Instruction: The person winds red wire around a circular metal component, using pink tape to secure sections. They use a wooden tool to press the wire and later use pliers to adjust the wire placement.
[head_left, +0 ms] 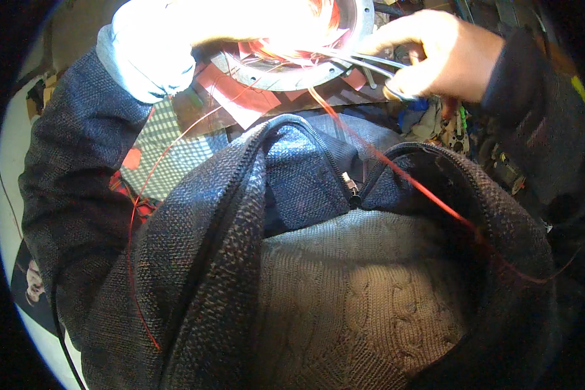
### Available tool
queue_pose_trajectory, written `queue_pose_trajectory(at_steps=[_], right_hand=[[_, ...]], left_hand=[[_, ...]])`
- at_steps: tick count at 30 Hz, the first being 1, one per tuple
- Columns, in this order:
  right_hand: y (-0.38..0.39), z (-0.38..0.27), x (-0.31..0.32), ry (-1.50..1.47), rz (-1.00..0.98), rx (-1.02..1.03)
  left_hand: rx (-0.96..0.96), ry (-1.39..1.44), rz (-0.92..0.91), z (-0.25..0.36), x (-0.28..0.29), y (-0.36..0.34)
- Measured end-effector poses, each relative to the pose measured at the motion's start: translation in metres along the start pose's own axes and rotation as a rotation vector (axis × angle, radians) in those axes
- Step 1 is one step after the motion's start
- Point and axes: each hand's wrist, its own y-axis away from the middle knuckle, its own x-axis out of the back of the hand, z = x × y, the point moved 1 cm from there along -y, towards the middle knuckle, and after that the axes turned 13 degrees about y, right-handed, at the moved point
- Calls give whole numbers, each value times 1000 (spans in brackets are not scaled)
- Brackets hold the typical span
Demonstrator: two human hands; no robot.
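Observation:
A round metal motor housing (286, 83) with a drilled flange stands at the top, with coils of copper wire (331, 19) inside it. My left hand (240, 19) reaches over the housing and the coils; glare washes out its fingers. At the right rim of the housing, my right hand (445, 52) closes on a slim two-armed metal tool (377, 62), like scissors or tweezers. The tool's tip points left into the coils. Reddish pieces of insulating paper (244, 101) stick out below the flange.
A bundle of red wire (403, 170) runs from the housing across my jacket to the lower right. One thin copper wire (151, 175) curves down at the left. Checked cloth (182, 159) lies below the housing; cluttered small parts (458, 133) lie at the right.

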Motion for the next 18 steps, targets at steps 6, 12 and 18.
queue_pose_trajectory(at_steps=[6, 12, 18], right_hand=[[-8, -32, 46, -88, -383, 7], [-17, -44, 55, -323, -490, -53], [-23, -34, 22, -238, -406, -92]], left_hand=[[1, -36, -18, 4, -2, 2], [-11, -69, -19, 6, 5, -6], [-34, -61, -46, -5, 10, -25]])
